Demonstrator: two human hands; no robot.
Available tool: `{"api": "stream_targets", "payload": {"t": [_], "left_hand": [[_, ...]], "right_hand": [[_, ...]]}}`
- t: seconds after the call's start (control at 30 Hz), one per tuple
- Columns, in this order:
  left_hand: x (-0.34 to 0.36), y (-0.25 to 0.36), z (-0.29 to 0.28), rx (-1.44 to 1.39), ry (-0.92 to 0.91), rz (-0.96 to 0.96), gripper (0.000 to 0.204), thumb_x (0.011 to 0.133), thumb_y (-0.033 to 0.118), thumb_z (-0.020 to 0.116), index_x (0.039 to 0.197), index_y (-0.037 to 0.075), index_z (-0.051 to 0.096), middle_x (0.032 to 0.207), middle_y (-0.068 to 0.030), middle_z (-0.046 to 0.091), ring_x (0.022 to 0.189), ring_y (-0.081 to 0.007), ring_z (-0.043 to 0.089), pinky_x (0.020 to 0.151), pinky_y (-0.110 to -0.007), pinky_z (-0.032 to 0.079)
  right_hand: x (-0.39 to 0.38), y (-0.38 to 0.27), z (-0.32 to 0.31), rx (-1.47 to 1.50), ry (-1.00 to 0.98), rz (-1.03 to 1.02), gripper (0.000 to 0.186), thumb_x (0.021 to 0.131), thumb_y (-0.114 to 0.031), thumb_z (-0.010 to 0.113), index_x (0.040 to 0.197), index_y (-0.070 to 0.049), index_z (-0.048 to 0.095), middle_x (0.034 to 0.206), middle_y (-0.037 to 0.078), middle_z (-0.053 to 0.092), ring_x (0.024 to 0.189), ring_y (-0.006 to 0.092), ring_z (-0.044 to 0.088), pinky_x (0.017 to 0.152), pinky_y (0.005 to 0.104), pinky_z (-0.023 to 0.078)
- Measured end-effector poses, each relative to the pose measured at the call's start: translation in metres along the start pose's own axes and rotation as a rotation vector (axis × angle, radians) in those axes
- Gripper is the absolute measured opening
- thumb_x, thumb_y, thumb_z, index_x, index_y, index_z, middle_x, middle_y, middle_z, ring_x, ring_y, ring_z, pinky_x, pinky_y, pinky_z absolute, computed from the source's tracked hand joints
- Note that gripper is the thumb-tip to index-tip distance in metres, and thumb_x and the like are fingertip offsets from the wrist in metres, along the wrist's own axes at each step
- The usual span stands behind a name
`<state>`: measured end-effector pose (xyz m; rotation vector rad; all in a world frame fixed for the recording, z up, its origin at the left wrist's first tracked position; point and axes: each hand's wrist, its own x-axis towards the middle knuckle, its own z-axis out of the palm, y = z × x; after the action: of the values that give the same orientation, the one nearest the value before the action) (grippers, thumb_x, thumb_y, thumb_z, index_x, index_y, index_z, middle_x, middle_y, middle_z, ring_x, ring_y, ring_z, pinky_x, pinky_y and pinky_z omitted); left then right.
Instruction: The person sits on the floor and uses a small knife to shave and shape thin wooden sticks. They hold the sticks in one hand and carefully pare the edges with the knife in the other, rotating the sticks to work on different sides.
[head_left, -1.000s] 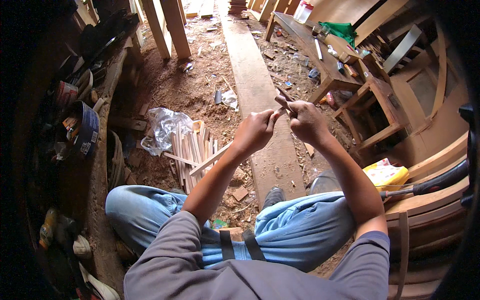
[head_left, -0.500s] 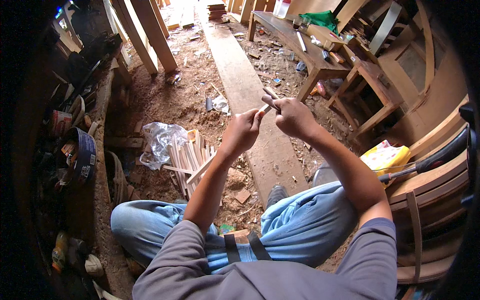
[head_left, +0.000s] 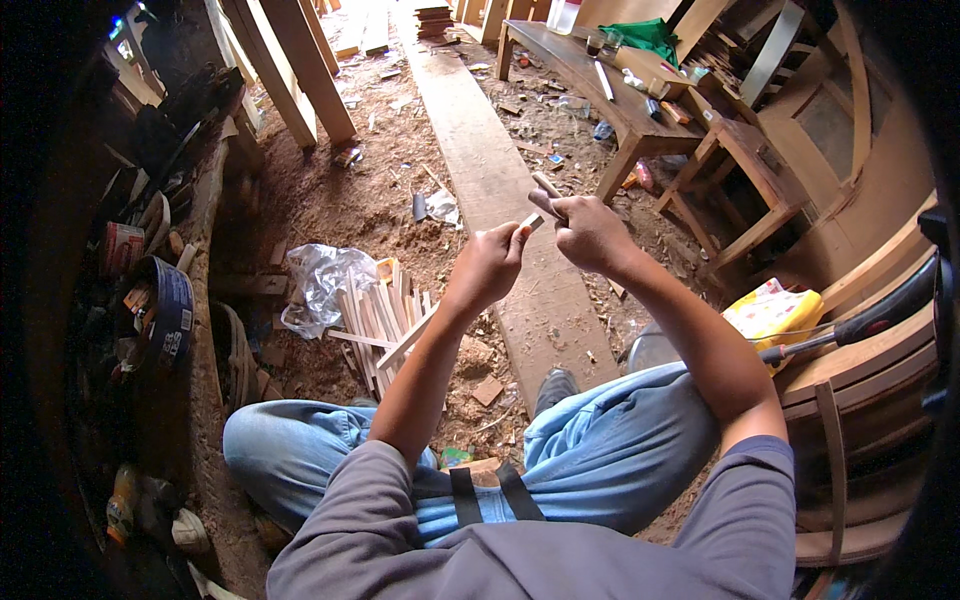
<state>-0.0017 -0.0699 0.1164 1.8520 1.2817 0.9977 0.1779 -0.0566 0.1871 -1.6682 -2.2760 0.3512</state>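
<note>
My left hand is closed round a thin pale wooden strip. The strip runs down past my left forearm, and its upper end shows between my hands. Just to the right, my right hand grips a small grey-brown piece against that upper end. It looks like folded sandpaper, but my fingers cover much of it. Both hands are raised over a long plank. Beneath my left forearm, a bundle of similar wooden strips lies on the ground.
The long plank stretches away across the littered dirt floor. A crumpled clear plastic bag lies by the bundle. A wooden bench holding cups and tools stands at right. A cluttered ledge with a blue tub is at left, a yellow packet at right.
My hands stay close together with the same grips. The small piece in my right hand has shifted very slightly; the rest looks the same.
</note>
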Motion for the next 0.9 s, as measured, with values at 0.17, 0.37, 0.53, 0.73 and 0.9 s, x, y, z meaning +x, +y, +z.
{"api": "stream_targets", "payload": {"t": [0.17,0.37,0.53,0.73,0.9], "left_hand": [[-0.001,-0.002,0.004,0.076,-0.053,-0.039,0.042,0.104,0.035,0.045,0.107,-0.002,0.065,0.075,-0.0247,0.061,0.070,-0.0382,0.063,0.067,-0.045,0.048],[-0.001,-0.007,0.007,0.075,-0.057,-0.034,0.041,0.103,0.035,0.047,0.110,-0.001,0.066,0.079,-0.0264,0.063,0.075,-0.0424,0.064,0.069,-0.046,0.049],[-0.001,-0.007,0.007,0.084,-0.041,-0.045,0.042,0.103,0.035,0.047,0.106,-0.001,0.066,0.078,-0.0264,0.063,0.076,-0.0431,0.064,0.069,-0.046,0.049],[-0.001,-0.007,0.010,0.085,-0.046,-0.056,0.041,0.103,0.035,0.046,0.105,-0.001,0.066,0.078,-0.0267,0.063,0.074,-0.0423,0.064,0.068,-0.046,0.049],[0.000,-0.010,0.013,0.078,-0.039,-0.049,0.040,0.103,0.034,0.047,0.106,-0.001,0.066,0.079,-0.0268,0.063,0.074,-0.0422,0.064,0.069,-0.046,0.049]], "right_hand": [[0.003,0.011,0.010,0.061,0.001,-0.069,0.050,0.070,-0.003,0.051,0.116,-0.006,0.070,0.094,0.030,0.065,0.090,0.0426,0.067,0.081,0.0455,0.052],[0.001,0.004,0.002,-0.006,-0.176,0.034,0.044,0.072,-0.006,0.053,0.113,-0.004,0.069,0.105,0.026,0.066,0.098,0.0410,0.066,0.088,0.0455,0.052],[0.001,-0.001,0.000,-0.014,-0.185,0.047,0.040,0.074,-0.008,0.054,0.111,-0.004,0.070,0.112,0.024,0.067,0.103,0.0405,0.065,0.092,0.0463,0.052],[0.002,0.009,0.009,0.018,-0.139,-0.047,0.043,0.075,-0.008,0.055,0.115,-0.005,0.070,0.110,0.025,0.067,0.102,0.0406,0.066,0.091,0.0466,0.052],[0.000,0.008,0.013,-0.029,-0.092,-0.053,0.041,0.073,-0.006,0.055,0.111,-0.005,0.071,0.101,0.026,0.067,0.095,0.0412,0.067,0.087,0.0467,0.053]]}}
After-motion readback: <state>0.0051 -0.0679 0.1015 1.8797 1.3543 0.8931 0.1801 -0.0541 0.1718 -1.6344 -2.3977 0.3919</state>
